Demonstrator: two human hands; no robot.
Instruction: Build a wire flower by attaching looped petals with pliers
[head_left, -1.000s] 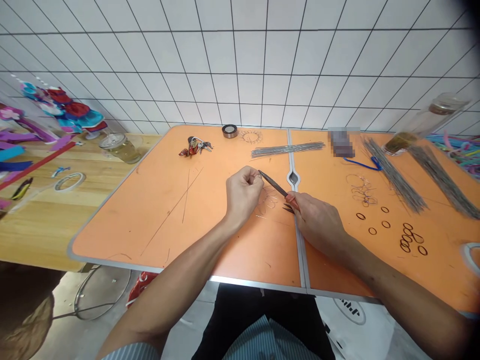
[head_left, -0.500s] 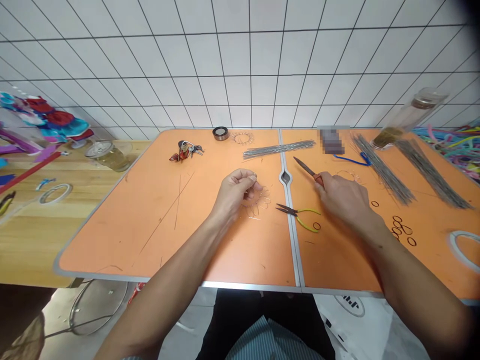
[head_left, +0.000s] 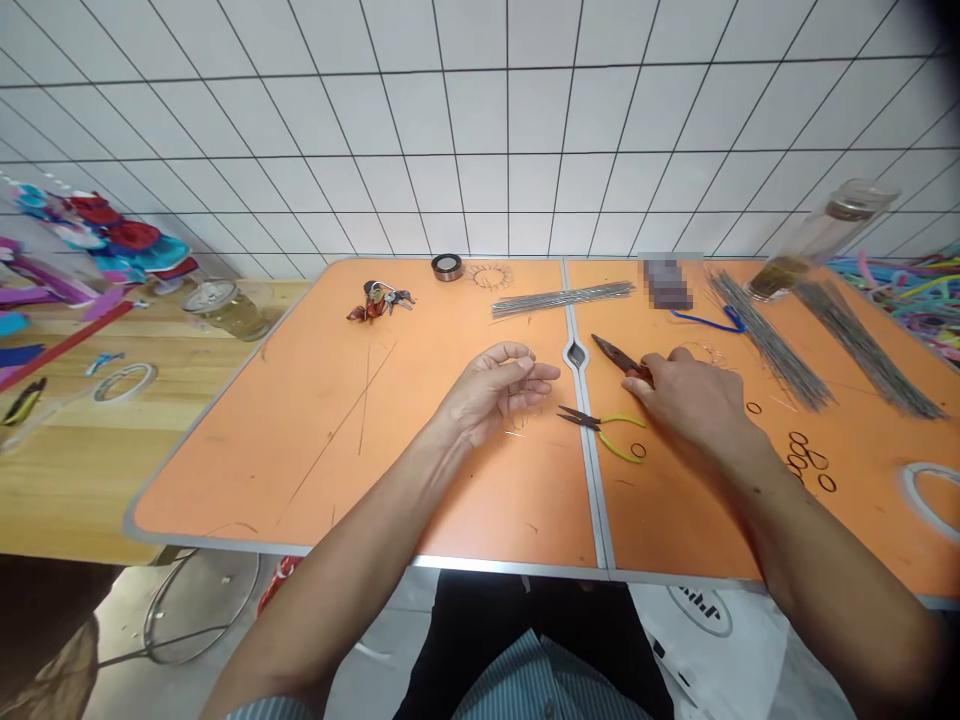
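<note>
My left hand [head_left: 504, 388] is over the middle of the orange table [head_left: 450, 500], fingers stretched out and apart, with nothing visibly held. A bent loop of thin wire lies mostly hidden beneath it, beside a short straight wire [head_left: 515, 433]. To the right, my right hand [head_left: 694, 395] is wrapped around the red handles of dark-jawed pliers [head_left: 615, 353], whose tip points away to the left. Between both hands lies a second pair of pliers [head_left: 581, 418] with yellow handles, spread open across the table's seam.
A bundle of straight wires [head_left: 562, 298] lies at the back, with two more bundles [head_left: 776, 345] [head_left: 870, 350] to the right. Several dark rings [head_left: 806, 455] are at the right. Keys [head_left: 381, 300], a tape roll [head_left: 448, 267] and a glass bottle [head_left: 817, 240] stand or lie farther back.
My left hand has gone from a pinch to spread fingers and shifted slightly right, covering more of the wire loop. The right hand still holds the red-handled pliers, now lying slightly lower.
</note>
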